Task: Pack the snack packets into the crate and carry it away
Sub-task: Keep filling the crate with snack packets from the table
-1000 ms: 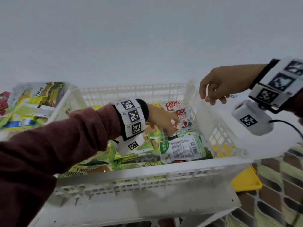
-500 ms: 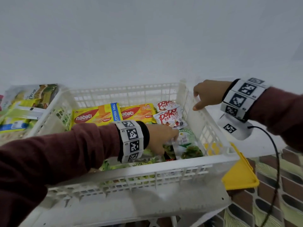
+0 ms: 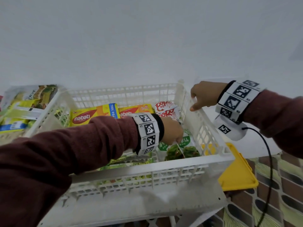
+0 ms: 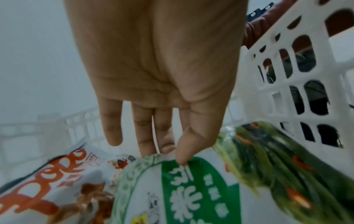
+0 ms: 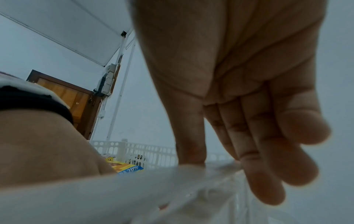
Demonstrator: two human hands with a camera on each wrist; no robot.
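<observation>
Pinching green packet (image 4: 201,189) top edge, left hand (image 4: 159,72) fingers (image 4: 184,148); right hand (image 3: 203,97) fingers relaxed on crate (image 3: 201,115) rim.

The crate (image 3: 205,125) stands on the desk (image 3: 147,54), with more packets (image 3: 21,108) piled just outside its left wall. Inside, two wafer packets (image 3: 91,115) lie along the far wall, and a snack packet (image 3: 167,108) sits in the far right corner. Nearer, against the right wall, lies the vegetable packet (image 4: 201,189), its far edge pinched by the left hand (image 3: 172,133). The right hand (image 3: 203,97) rests on the crate's right rim. A tray (image 3: 237,174) lies under the crate's near right corner.
</observation>
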